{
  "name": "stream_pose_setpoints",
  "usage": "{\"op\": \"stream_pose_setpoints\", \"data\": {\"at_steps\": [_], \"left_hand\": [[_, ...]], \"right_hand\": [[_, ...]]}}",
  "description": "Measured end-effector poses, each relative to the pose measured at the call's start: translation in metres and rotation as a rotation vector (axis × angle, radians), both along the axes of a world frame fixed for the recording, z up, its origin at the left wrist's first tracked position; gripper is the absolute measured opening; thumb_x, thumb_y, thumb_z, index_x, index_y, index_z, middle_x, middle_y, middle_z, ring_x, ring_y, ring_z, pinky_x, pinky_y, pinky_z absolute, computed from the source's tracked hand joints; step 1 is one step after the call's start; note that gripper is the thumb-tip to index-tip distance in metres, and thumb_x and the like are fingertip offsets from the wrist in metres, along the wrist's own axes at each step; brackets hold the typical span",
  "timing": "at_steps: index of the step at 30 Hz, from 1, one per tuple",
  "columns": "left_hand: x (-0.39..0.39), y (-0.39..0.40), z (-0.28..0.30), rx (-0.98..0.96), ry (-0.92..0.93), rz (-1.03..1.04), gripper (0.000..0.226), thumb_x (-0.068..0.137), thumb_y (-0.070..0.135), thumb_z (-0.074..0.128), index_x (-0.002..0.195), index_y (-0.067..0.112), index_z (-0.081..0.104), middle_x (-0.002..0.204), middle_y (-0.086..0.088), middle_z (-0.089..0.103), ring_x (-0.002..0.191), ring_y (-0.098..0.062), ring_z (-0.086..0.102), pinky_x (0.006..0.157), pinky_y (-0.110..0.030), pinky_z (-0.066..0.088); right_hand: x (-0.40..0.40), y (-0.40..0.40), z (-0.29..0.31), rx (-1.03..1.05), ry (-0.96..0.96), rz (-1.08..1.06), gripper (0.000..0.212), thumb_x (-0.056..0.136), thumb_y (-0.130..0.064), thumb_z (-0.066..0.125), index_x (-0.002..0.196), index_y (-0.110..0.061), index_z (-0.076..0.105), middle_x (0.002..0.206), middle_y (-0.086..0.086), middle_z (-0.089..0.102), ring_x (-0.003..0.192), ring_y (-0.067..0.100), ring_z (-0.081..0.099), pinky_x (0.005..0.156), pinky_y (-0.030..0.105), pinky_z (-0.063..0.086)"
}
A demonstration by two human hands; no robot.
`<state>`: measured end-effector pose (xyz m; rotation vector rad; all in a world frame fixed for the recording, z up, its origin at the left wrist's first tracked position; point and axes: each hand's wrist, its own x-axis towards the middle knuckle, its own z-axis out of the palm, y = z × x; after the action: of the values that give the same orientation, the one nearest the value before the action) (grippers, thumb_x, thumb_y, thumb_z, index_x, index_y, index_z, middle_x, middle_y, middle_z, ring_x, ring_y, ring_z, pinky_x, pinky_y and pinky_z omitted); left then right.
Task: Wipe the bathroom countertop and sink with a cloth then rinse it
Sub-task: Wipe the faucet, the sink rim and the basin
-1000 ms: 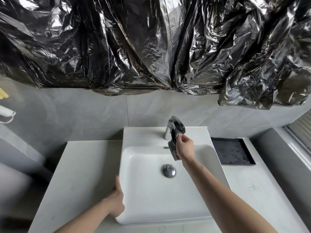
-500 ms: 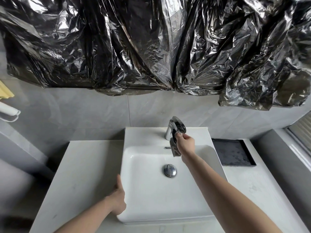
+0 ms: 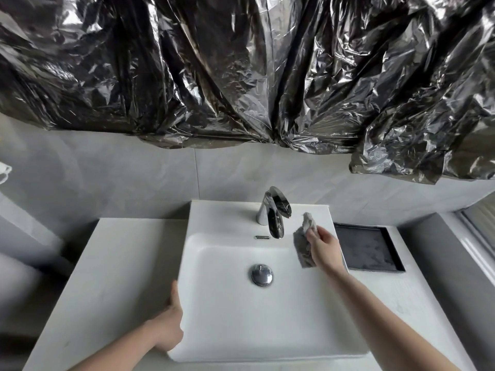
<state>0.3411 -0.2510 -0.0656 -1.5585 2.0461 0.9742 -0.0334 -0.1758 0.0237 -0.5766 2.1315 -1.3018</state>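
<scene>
A white rectangular sink (image 3: 227,317) sits on a pale countertop (image 3: 107,277), with a chrome faucet (image 3: 273,210) at its back and a round chrome drain plug (image 3: 261,274) in the basin. My right hand (image 3: 322,246) grips a small grey cloth (image 3: 304,245) that hangs over the basin's back right corner, just right of the faucet spout. My left hand (image 3: 170,325) rests against the sink's left outer wall near the front corner, thumb up along the rim. No water runs from the faucet.
A black tray (image 3: 367,247) lies on the countertop right of the sink. Crinkled black plastic sheeting (image 3: 241,70) covers the wall above. Grey tiles (image 3: 134,183) form the backsplash. A grey ledge and window frame (image 3: 476,236) stand at the right.
My right hand has moved with the cloth from the faucet spout to the right, off the faucet and over the sink's back right corner. My left hand stays on the sink's left side.
</scene>
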Motion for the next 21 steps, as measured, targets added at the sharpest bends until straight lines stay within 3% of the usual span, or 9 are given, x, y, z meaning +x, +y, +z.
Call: {"op": "stream_pose_setpoints", "data": {"at_steps": [2,5,8,10,12,16,18,21], "left_hand": [[-0.003,0.0,0.0,0.015,-0.028,0.012,0.092,0.098,0.013,0.038,0.142,0.013,-0.043,0.162,-0.018,0.028,0.131,-0.024,0.054,0.094,-0.023,0.044],[-0.007,0.001,-0.002,-0.005,-0.065,-0.03,0.093,0.099,0.012,0.04,0.144,0.011,-0.041,0.162,-0.024,0.025,0.138,-0.026,0.048,0.097,-0.024,0.043],[-0.011,0.002,-0.002,0.005,-0.145,-0.028,0.092,0.099,0.014,0.041,0.148,0.008,-0.037,0.157,-0.024,0.035,0.132,-0.024,0.055,0.085,-0.023,0.045],[-0.014,0.003,0.001,0.009,-0.176,-0.052,0.092,0.098,0.014,0.039,0.146,0.007,-0.039,0.158,-0.022,0.035,0.132,-0.024,0.055,0.096,-0.024,0.045],[-0.014,0.003,-0.001,0.014,-0.195,-0.09,0.09,0.097,0.013,0.037,0.146,0.006,-0.039,0.161,-0.021,0.029,0.132,-0.024,0.054,0.102,-0.026,0.042],[-0.011,0.002,-0.005,0.014,-0.187,-0.054,0.093,0.095,0.013,0.037,0.146,0.011,-0.041,0.168,-0.011,0.01,0.118,-0.02,0.059,0.085,-0.019,0.041],[-0.013,0.003,-0.002,0.026,-0.188,-0.057,0.094,0.096,0.015,0.038,0.145,0.013,-0.042,0.169,-0.009,0.005,0.111,-0.019,0.057,0.085,-0.019,0.042],[-0.012,0.001,-0.005,0.031,-0.202,-0.083,0.094,0.097,0.016,0.039,0.146,0.012,-0.041,0.169,-0.009,0.005,0.108,-0.019,0.059,0.085,-0.019,0.043]], "right_hand": [[-0.025,-0.012,-0.001,0.077,0.212,0.011,0.026,0.104,-0.023,0.051,0.082,-0.013,0.058,0.067,0.0,0.058,0.061,0.016,0.059,0.049,0.022,0.044],[-0.069,-0.028,-0.026,0.212,0.395,0.024,0.024,0.105,-0.027,0.045,0.087,-0.015,0.056,0.076,0.006,0.062,0.082,0.037,0.058,0.064,0.038,0.038],[-0.105,-0.045,-0.052,0.289,0.532,0.128,0.026,0.106,-0.023,0.044,0.12,-0.012,0.064,0.107,0.021,0.071,0.101,0.044,0.064,0.077,0.042,0.045],[-0.12,-0.053,-0.063,0.332,0.579,0.232,0.033,0.106,-0.019,0.042,0.133,-0.01,0.06,0.127,0.019,0.067,0.113,0.042,0.062,0.087,0.041,0.046],[-0.13,-0.056,-0.079,0.354,0.627,0.373,0.034,0.105,-0.013,0.042,0.133,-0.006,0.059,0.137,0.015,0.06,0.128,0.038,0.054,0.098,0.038,0.042],[-0.143,-0.041,-0.11,0.394,0.744,0.5,0.048,0.104,-0.011,0.045,0.152,-0.007,0.042,0.163,0.01,0.034,0.155,0.034,0.021,0.123,0.042,0.024],[-0.146,-0.026,-0.112,0.419,0.698,0.468,0.054,0.107,-0.015,0.04,0.16,-0.012,0.03,0.171,0.003,0.018,0.158,0.027,0.013,0.125,0.04,0.023],[-0.136,0.016,-0.11,0.479,0.658,0.428,0.061,0.104,-0.013,0.038,0.162,-0.024,0.023,0.172,-0.006,0.011,0.152,0.025,0.032,0.108,0.044,0.046]]}}
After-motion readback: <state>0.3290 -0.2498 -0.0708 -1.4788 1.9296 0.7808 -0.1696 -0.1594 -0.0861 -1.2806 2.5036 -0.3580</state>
